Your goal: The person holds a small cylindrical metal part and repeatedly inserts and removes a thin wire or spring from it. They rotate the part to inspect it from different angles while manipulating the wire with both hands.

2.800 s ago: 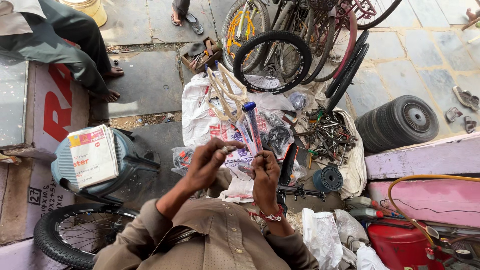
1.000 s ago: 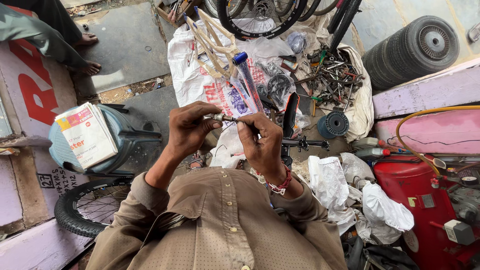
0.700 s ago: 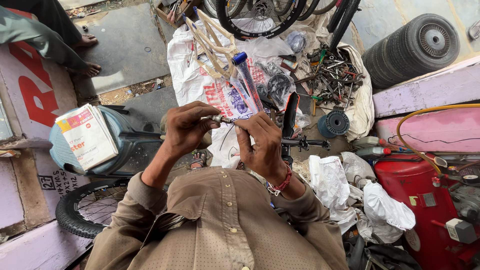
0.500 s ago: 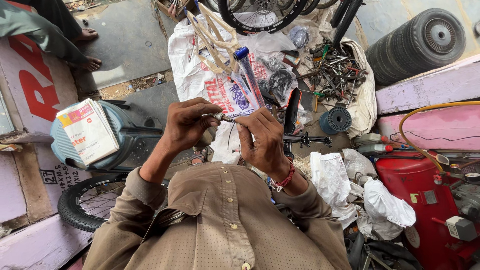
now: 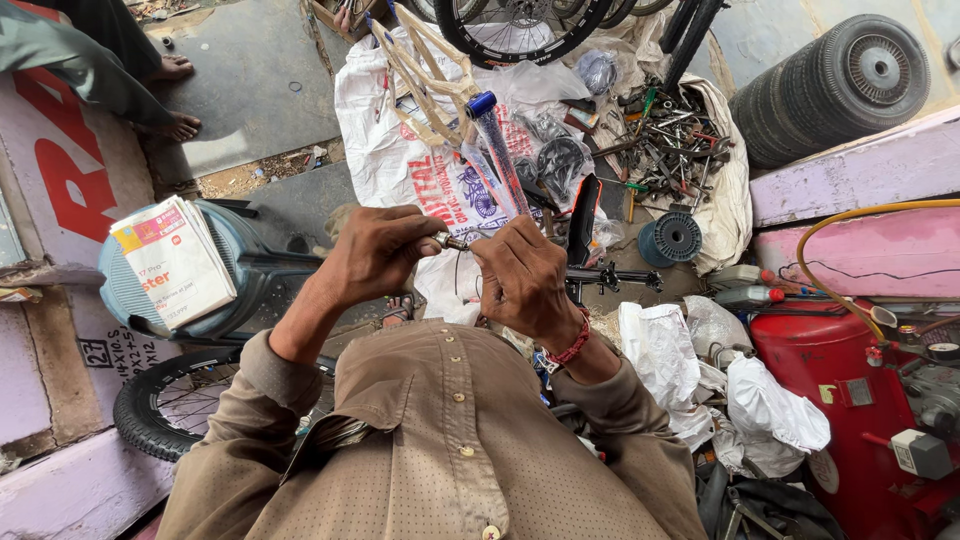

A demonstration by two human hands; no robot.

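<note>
The small part (image 5: 452, 241) between the left hand (image 5: 375, 255) and the right hand (image 5: 520, 275) looks like dull metal. The bicycle frame tube (image 5: 497, 150) is wrapped in glossy clear plastic — its end cap (image 5: 481, 103) is smooth blue plastic. The shirt (image 5: 440, 450) is matt brown cloth, the tyre (image 5: 150, 420) rough black rubber — the tool pile (image 5: 675, 135) greasy metal.

The floor (image 5: 250, 90) was grey paved stone, cracked and gritty along one joint, lit by flat daylight with soft shadows. A white printed sack (image 5: 400, 160) lay spread on it under a heap of metal tools (image 5: 670, 140), beside a stack of small black wheels (image 5: 840, 85) and bicycle wheels (image 5: 520, 25) at the top edge. Lilac painted boards (image 5: 860, 170) ran along the right above a red machine (image 5: 830, 400), and a blue stool (image 5: 235, 275) with a stack of papers (image 5: 170, 260) stood at the left near a tyre (image 5: 160, 410).
</note>
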